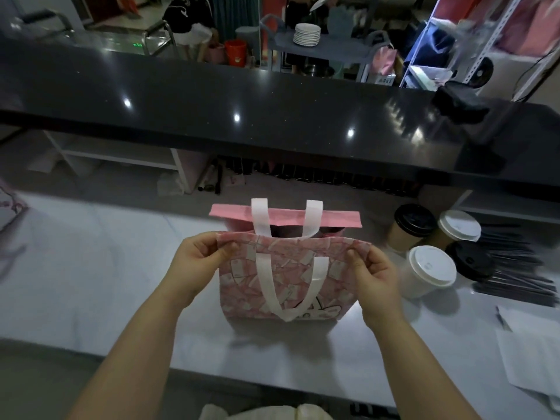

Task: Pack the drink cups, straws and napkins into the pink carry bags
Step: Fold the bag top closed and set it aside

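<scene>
Two bare forearms reach out from the bottom edge over the pale glossy worktop (91, 283). Between the hands stands the pink patterned fabric carry bag with white strap handles (288, 286), upright on its base. The left hand (197, 262) pinches the near rim at its left corner between thumb and fingers, and the right hand (372, 277) pinches the right corner the same way. The far rim is folded outward, showing plain pink lining, and a dark gap shows at the mouth. This grip probably serves to spread the mouth wide so cups can drop in; what the bag already holds cannot be told.

Just beyond the right hand stand four lidded paper drink cups (431, 268), two with white lids and two with black, close for an easy reach. Further right lies a heap of dark wrapped straws (509, 268). Nearer than those lie flat white paper sheets (530, 359), possibly napkins.
</scene>
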The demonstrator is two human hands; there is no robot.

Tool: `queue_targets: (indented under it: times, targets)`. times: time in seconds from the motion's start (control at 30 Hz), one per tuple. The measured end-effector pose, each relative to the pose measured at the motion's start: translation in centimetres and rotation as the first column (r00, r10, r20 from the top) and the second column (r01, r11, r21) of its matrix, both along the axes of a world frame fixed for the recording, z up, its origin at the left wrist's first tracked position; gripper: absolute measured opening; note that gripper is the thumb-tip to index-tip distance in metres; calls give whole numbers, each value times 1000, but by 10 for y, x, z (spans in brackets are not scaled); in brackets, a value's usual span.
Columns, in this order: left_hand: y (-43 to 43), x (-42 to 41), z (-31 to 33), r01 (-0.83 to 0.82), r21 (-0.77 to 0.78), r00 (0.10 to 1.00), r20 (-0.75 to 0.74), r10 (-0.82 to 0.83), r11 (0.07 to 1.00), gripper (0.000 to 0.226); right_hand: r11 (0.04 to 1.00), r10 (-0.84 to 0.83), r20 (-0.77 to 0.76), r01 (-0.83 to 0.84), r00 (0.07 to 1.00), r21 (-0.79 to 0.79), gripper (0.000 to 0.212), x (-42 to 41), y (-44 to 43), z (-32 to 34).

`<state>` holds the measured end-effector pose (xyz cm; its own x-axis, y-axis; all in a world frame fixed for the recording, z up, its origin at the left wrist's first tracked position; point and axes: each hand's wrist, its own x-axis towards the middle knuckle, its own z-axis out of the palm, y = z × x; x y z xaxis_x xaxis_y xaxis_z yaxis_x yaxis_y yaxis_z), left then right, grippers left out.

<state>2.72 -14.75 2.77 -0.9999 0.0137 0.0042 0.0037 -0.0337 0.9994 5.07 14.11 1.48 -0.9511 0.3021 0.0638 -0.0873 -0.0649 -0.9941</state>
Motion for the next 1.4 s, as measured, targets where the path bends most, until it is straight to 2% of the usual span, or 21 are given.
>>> queue_targets:
  times: [0.17,0.3,0.4,0.47,0.53,0.63,0.73,0.87,1.0,1.1,1.17,1.23,1.3,1.33,1.4]
  targets:
    - [9,7,-4,-133,7,987,-87,133,991,23,997,74,-63,-75,995,-28,17,3,3,0]
    - [6,7,2,-241,-116,958,-185,218,964,17,981,167,-98,-155,981,112,9,-4,21,10]
    - [3,0,8,-141,-230,980,-170,102,963,23,943,299,-7,-295,954,153,16,-13,28,22]
    - [5,-6,13,-39,-203,993,-120,15,978,30,926,351,47,-354,935,131,12,-18,27,27]
    - [8,-13,16,5,-171,997,-79,-19,985,28,924,365,80,-372,927,87,9,-24,26,29]
    - [6,-21,15,17,-104,999,-41,-21,994,25,930,361,54,-364,931,50,15,-29,24,32]
    - [6,-22,13,-80,-44,996,-44,78,996,33,952,302,5,-301,953,60,30,-28,22,28]
    - [14,-18,5,-219,-48,967,-145,211,974,27,982,156,4,-155,988,108,23,-28,14,20]
    - [19,-14,-4,-340,-7,937,-93,338,941,27,986,42,-3,-41,999,161,27,-28,9,17]
    - [22,-13,-2,-360,17,930,-66,361,933,45,970,4,-71,13,997,242,46,-28,9,15]
    - [21,-12,3,-307,31,947,-93,309,951,60,959,34,-140,7,990,284,60,-29,11,19]
    - [20,-10,10,-233,-15,965,-124,229,972,58,912,115,-237,-8,965,411,71,-31,14,22]
    - [22,-9,16,-173,-65,974,-162,161,983,45,814,235,-265,-41,935,579,78,-32,15,30]
    - [25,-9,19,-159,-69,973,-177,144,985,41,745,282,-257,-43,924,666,81,-33,15,35]
    - [30,-7,22,-168,-68,968,-199,152,983,39,555,323,-282,61,903,829,81,-35,12,44]
